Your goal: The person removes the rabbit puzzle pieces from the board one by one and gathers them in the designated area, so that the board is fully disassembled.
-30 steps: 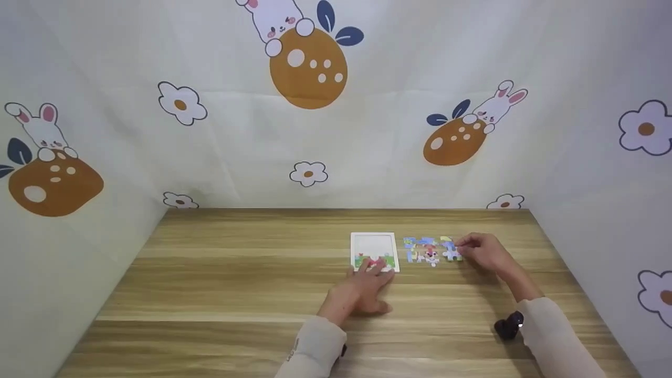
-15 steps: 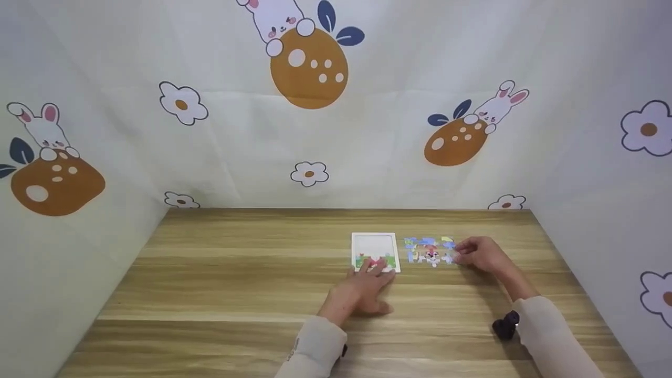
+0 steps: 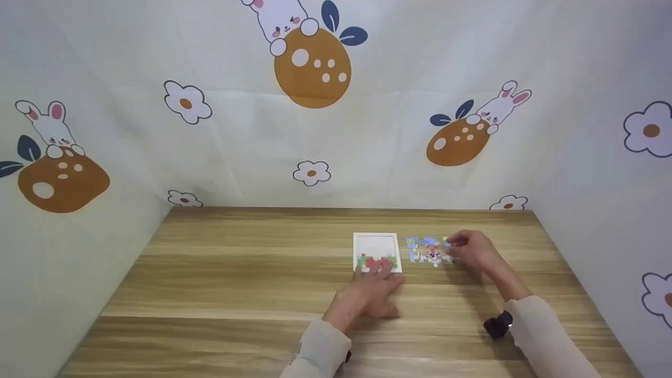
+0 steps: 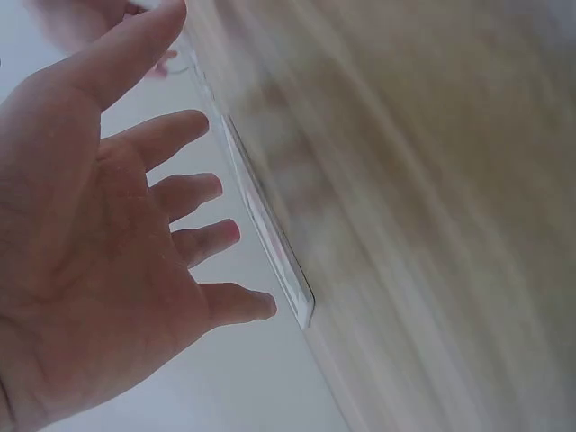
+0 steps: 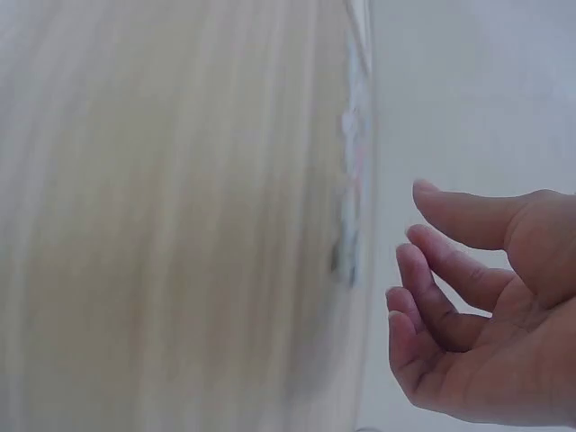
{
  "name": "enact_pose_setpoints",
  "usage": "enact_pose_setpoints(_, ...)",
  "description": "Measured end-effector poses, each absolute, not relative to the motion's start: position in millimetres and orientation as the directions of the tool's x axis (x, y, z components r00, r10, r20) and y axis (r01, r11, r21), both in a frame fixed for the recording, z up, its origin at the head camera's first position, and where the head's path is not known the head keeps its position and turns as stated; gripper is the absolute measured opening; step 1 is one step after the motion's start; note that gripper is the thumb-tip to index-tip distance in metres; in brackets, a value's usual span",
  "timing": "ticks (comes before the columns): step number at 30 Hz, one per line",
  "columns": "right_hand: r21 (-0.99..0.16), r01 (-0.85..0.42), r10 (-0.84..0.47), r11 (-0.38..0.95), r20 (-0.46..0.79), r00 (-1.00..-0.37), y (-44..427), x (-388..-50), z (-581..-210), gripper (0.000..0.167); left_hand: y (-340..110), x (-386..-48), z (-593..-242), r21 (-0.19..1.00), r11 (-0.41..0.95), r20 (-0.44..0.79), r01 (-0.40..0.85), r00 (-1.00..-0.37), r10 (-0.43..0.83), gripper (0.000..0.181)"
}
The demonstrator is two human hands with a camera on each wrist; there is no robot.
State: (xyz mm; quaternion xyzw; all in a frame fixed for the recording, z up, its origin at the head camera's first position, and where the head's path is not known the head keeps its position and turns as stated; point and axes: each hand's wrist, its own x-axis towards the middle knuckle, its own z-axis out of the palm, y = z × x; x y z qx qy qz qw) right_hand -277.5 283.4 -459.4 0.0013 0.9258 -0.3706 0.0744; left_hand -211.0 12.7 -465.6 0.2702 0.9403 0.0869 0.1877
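A white puzzle tray [image 3: 376, 244] lies on the table with green and red pieces along its near end. My left hand [image 3: 367, 297] rests at that near edge, fingers spread over the lower pieces. In the left wrist view the left hand [image 4: 108, 243] is palm-up in the picture beside the tray [image 4: 281, 256]. Several blue, white and red puzzle pieces [image 3: 431, 255] lie right of the tray. Over their right end is my right hand [image 3: 476, 252], hiding some. The right wrist view shows the right hand [image 5: 486, 306] with bent fingers and thumb apart, nothing visible between them.
The wooden table [image 3: 220, 273] reaches back to a pale curtain [image 3: 378, 136] printed with rabbits, oranges and flowers. A small black device [image 3: 497, 325] is at the right wrist, near the cuff of the light sleeve [image 3: 546, 331].
My right hand has gone up and left from the right edge of the loose pieces to above them. My left hand has shifted slightly, showing more of the red pieces in the tray.
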Motion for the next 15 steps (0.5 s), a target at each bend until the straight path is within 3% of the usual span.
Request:
enact_pose_setpoints(6, -0.722, -0.024, -0.121, 0.691, -0.082, -0.989, 253, -283, -453, 0.029, 16, -204, -471, 0.189, 0.841, -0.297, 0.507, -0.787, 0.541, 0.072)
enact_pose_setpoints(15, -0.728, -0.089, -0.186, 0.680, -0.054, -0.981, 214, -293, -447, 0.024, 13, -206, -466, 0.206, 0.840, -0.323, 0.502, -0.775, 0.543, 0.076)
